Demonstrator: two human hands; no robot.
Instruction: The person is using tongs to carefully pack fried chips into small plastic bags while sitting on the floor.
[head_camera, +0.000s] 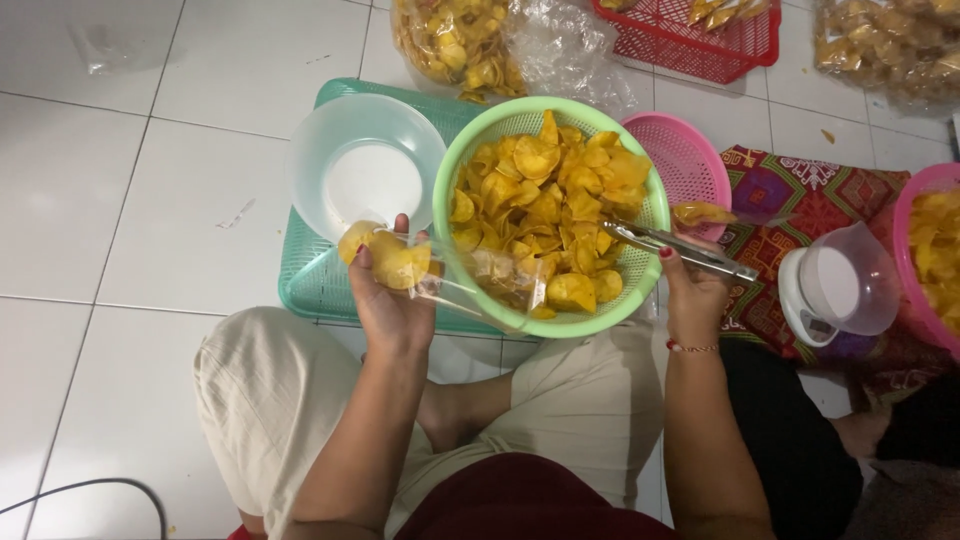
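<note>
My left hand (392, 300) grips a clear plastic bag (440, 275) with a few yellow chips in it, held at the near left rim of a green colander basket (452, 170). The basket is heaped with yellow-orange chips (545, 205). My right hand (695, 290) holds metal tongs (665, 245) whose tips reach into the basket's right side over the chips.
A clear empty bowl (365, 165) sits on a teal tray (310, 280) left of the basket. A pink basket (690, 160) lies behind it, a small scale with a clear cup (840, 285) on patterned cloth to the right. Bags of chips (460, 40) and a red basket (700, 35) at the back.
</note>
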